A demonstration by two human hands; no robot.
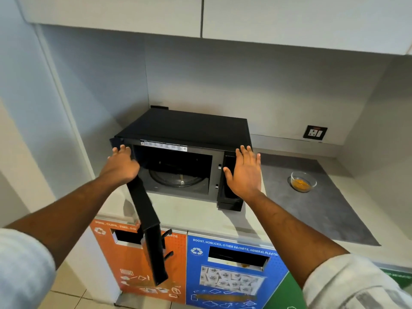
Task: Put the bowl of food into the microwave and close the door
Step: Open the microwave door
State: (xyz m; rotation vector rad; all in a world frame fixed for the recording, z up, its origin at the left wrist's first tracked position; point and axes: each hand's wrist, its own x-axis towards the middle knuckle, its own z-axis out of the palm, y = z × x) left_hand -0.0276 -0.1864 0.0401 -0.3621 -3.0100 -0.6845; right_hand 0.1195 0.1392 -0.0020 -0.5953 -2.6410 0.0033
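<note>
A black microwave [189, 128] stands on the counter in the corner. Its door [148, 221] swings wide open toward me on the left, showing the dark cavity and a glass turntable [176, 179]. My left hand [121, 165] rests flat at the top hinge corner of the door, fingers spread. In front of the control panel on the right, my right hand [245, 175] is open and holds nothing. A small clear glass bowl [303, 181] with orange-yellow food sits on the counter to the right of the microwave, apart from both hands.
A grey mat [323, 215] covers the counter under the bowl. A wall socket [314, 132] is behind it. Upper cabinets [200, 16] hang overhead. Below the counter are an orange recycling bin front [107, 264] and a blue one [234, 275].
</note>
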